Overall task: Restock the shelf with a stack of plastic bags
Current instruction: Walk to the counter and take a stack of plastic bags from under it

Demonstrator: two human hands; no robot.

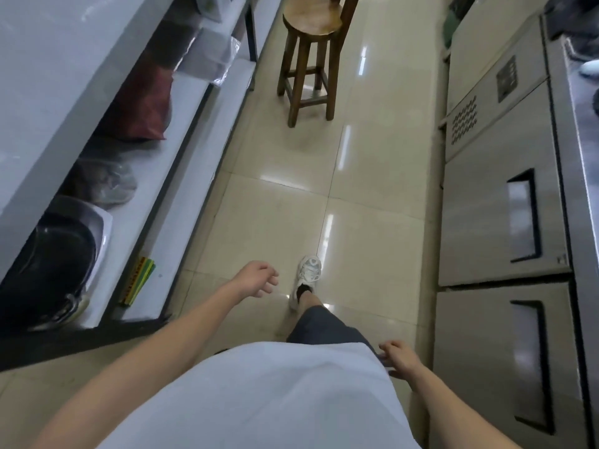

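Note:
I look down an aisle with a tiled floor. My left hand (pixel 257 277) hangs in front of me over the floor, fingers loosely curled and apart, holding nothing. My right hand (pixel 399 356) is low by my hip, fingers spread, also holding nothing. On the left runs a low steel shelf (pixel 191 147) under a counter. On it lie a dark red bag (pixel 142 105), a clear plastic bag with brownish contents (pixel 107 183) and clear plastic-wrapped packs (pixel 210 59) further along. No stack of plastic bags is in either hand.
A wooden stool (pixel 311 43) stands in the aisle ahead. Steel under-counter fridge doors (pixel 505 222) line the right side. Black and steel trays (pixel 55 264) and a green-yellow packet (pixel 137 281) sit at the near end of the shelf. My foot in a white shoe (pixel 308 273) is stepping forward.

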